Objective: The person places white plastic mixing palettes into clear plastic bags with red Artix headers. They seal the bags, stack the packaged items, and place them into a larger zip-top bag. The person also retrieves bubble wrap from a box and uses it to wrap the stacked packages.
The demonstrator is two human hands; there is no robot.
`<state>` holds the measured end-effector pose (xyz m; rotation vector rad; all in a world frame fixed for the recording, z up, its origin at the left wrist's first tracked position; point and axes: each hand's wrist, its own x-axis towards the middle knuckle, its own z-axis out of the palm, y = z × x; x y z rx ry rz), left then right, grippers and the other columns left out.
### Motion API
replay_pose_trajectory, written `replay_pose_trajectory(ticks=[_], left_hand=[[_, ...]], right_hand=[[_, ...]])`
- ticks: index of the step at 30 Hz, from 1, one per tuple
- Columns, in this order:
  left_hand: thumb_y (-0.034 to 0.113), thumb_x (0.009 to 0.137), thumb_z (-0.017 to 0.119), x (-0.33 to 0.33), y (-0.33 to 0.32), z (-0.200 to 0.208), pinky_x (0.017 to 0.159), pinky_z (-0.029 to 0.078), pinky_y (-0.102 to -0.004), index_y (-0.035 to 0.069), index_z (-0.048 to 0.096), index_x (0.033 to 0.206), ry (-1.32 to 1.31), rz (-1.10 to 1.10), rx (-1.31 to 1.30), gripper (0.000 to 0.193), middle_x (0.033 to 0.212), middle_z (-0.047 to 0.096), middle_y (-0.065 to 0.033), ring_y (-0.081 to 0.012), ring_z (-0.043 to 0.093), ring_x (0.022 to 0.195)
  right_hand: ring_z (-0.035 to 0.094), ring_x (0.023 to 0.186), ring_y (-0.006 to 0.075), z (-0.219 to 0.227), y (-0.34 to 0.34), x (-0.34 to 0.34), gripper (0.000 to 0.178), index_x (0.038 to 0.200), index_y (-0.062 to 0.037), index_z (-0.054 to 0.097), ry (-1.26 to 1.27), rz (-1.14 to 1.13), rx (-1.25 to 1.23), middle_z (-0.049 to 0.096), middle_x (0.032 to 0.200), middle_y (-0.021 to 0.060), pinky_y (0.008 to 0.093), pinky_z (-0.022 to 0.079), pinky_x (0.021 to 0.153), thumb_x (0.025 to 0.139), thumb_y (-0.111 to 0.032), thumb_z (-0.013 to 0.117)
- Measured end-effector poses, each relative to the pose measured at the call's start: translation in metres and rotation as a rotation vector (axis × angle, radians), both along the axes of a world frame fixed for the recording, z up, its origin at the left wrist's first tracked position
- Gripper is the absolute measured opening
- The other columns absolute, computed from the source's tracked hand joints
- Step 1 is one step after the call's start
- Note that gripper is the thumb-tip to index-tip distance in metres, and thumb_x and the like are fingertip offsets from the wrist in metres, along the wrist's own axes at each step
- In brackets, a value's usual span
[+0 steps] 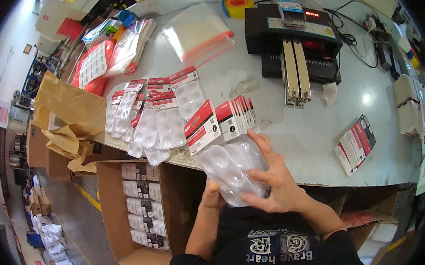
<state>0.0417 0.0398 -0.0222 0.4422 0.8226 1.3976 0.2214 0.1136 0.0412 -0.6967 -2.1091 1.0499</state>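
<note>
A stack of bagged white plastic palettes [230,168] with round wells is between my two hands, at the table's front edge. Red, white and black header cards [229,120] fan out along its top, and one card [202,128] leans apart to the left. My left hand [210,194] grips the stack's lower left side, its fingers mostly hidden behind it. Across the front and right side, my right hand [274,180] holds the stack with bent, spread fingers. Just beyond, more bagged palettes [157,124] lie in an overlapping heap on the table.
Clear bags [198,32] lie at the back, near a tape dispenser [237,5] and a black sealing machine [292,33]. Loose header cards [356,144] rest at the right. An open carton [112,208] of packed goods stands below left, beside brown paper [70,105].
</note>
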Motion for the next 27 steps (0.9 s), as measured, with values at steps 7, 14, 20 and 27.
replay_pose_trajectory(ticks=[7,14,20,27], left_hand=[[0.062,0.055,0.080,-0.015,0.001,-0.036,0.099,0.042,-0.0394,-0.001,0.032,0.138,-0.021,-0.124,0.157,0.114,0.132,0.046,-0.0137,-0.0235,0.049,0.119],[0.058,0.054,0.081,-0.032,-0.007,-0.052,0.099,0.042,-0.0391,-0.001,0.032,0.138,-0.041,0.001,0.128,0.113,0.133,0.046,-0.0137,-0.0234,0.049,0.119],[0.054,0.053,0.082,-0.063,-0.026,-0.065,0.099,0.042,-0.0389,-0.001,0.032,0.138,-0.067,0.114,0.053,0.113,0.133,0.046,-0.0136,-0.0232,0.048,0.119],[0.049,0.052,0.083,-0.094,-0.035,-0.083,0.099,0.041,-0.0386,-0.001,0.032,0.138,-0.092,0.173,-0.001,0.112,0.133,0.045,-0.0135,-0.0231,0.048,0.119]], right_hand=[[0.019,0.137,0.0466,-0.017,0.009,0.001,0.029,0.103,-0.0088,0.071,0.131,0.045,-0.187,0.019,0.150,0.0261,0.0492,0.019,0.109,0.078,-0.024,0.070],[0.016,0.135,0.0538,0.007,0.001,-0.033,0.028,0.106,-0.0200,0.071,-0.149,0.183,0.112,0.017,0.151,0.0258,0.0531,0.026,0.097,0.079,-0.028,0.069],[0.029,0.133,0.0477,0.035,0.016,-0.089,0.023,0.099,-0.0090,0.070,0.056,0.465,-0.124,0.033,0.145,0.0251,0.0494,0.033,0.096,0.085,-0.026,0.062],[0.051,0.109,0.0290,-0.006,0.082,-0.191,0.043,0.113,0.0025,0.059,0.229,0.012,-0.987,0.054,0.122,0.0192,0.0409,0.039,0.092,0.095,-0.035,0.049]])
